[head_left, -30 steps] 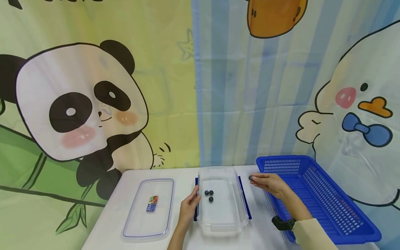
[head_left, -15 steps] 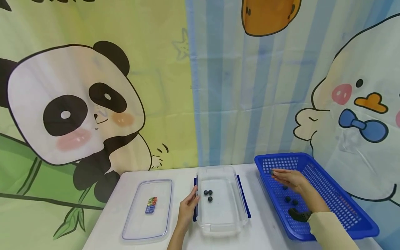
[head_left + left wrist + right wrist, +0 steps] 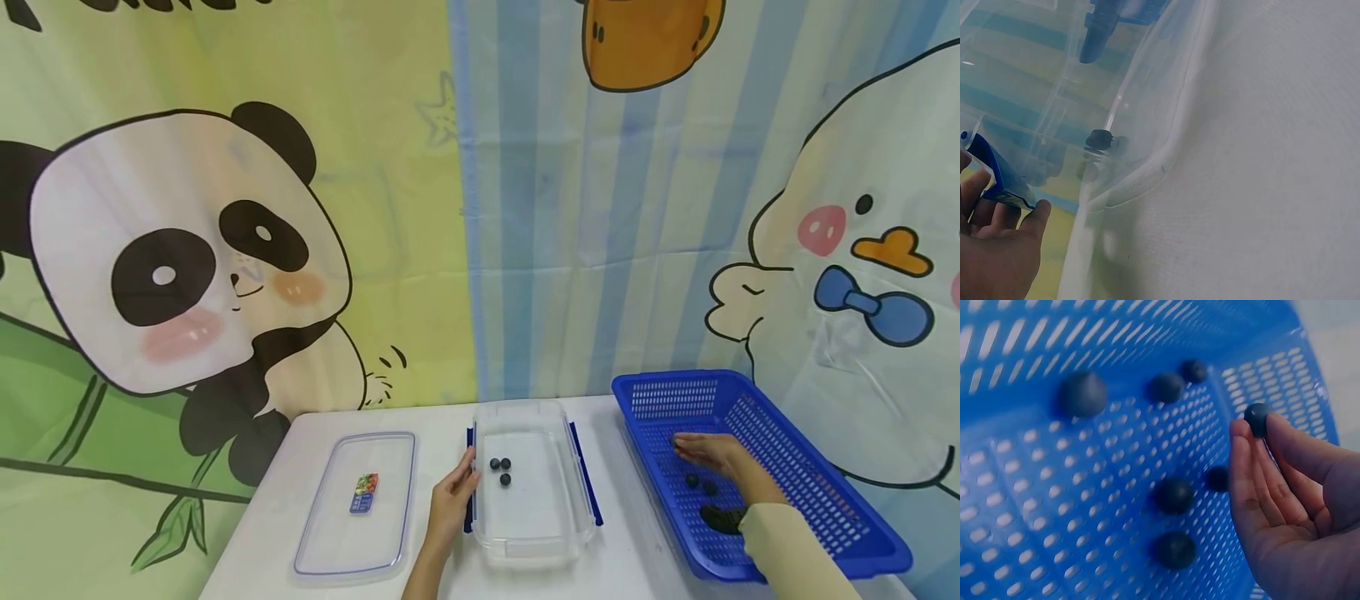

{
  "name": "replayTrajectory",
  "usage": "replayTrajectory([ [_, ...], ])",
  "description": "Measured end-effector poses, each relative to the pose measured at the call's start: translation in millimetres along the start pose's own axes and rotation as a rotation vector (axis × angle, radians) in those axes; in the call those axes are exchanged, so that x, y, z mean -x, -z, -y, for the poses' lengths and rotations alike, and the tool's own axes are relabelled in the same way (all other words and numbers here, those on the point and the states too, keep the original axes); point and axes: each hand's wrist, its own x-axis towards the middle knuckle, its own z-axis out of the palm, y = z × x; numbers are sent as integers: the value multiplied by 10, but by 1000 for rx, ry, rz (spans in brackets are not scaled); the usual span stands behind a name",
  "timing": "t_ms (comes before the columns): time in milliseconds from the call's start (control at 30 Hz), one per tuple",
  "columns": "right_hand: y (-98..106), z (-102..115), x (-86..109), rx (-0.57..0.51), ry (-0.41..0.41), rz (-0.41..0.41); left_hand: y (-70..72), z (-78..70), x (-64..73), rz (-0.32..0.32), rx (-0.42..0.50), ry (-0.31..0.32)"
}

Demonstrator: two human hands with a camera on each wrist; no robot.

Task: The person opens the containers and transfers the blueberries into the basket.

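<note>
My right hand (image 3: 712,457) is inside the blue basket (image 3: 847,546). Between thumb and fingertips it pinches a small dark ball (image 3: 1257,419), plainest in the right wrist view. Several similar balls lie in the basket, such as one dark ball (image 3: 1174,495) below the hand's level there. My left hand (image 3: 452,492) holds the left side of a clear lidless container (image 3: 536,546). In the left wrist view its fingers curl at the container's blue latch flap (image 3: 997,172). Three dark balls (image 3: 506,479) sit on the container's floor, towards its left.
A clear lid (image 3: 352,542) with a blue rim and a coloured label (image 3: 364,492) lies flat on the white table (image 3: 442,421) at the left. A printed curtain (image 3: 540,250) hangs right behind the table. A black wrist strap (image 3: 722,518) is on the right arm.
My right hand, pinching the dark ball, has moved right from beside the container and down into the basket. The left hand and the container have stayed in place.
</note>
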Motion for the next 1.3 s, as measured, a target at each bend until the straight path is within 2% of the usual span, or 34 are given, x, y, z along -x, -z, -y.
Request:
replayTrajectory([
  [167, 35, -98, -59, 40, -10, 4, 1, 8, 2, -9, 0, -8],
  [333, 66, -159, -82, 62, -38, 58, -10, 14, 12, -19, -14, -1],
  [667, 54, -182, -113, 145, -83, 43, -13, 7, 13, -7, 13, -6],
  [900, 25, -185, -113, 199, -111, 4, -44, -292, 115, 8, -13, -2],
  [933, 21, -187, -112, 209, -113, -2, -44, -294, 115, 10, -17, -7],
  [1033, 12, -195, -112, 227, -123, -25, -40, -269, 102, 18, -20, -21],
  [1133, 15, -208, -127, 227, -124, -29, -25, -177, 63, 21, 9, -29],
  [1300, 21, -229, -160, 232, -112, -17, -9, -30, 5, -2, -11, -5],
])
